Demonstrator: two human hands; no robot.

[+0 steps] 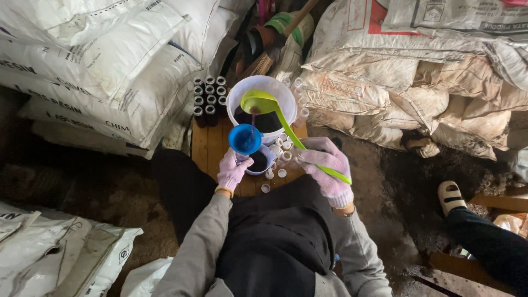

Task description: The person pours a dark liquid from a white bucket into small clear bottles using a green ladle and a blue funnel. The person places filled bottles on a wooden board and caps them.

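Green ladle (263, 102) in gloved right hand (330, 168), gripped by the handle, tips a thin dark stream into blue funnel (245, 139). Left hand (233, 169) closed round whatever's under the funnel – prob. a small bottle, hidden. White bucket (264, 88) sits behind, loose caps (281, 172) on wooden worktop (208, 144). Risk: stream's narrow & the funnel's small – any wobble or overfill spills liquid onto caps, glove.

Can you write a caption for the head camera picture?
Gloved right hand tips a green ladle of dark liquid into a blue funnel steadied by the left hand.
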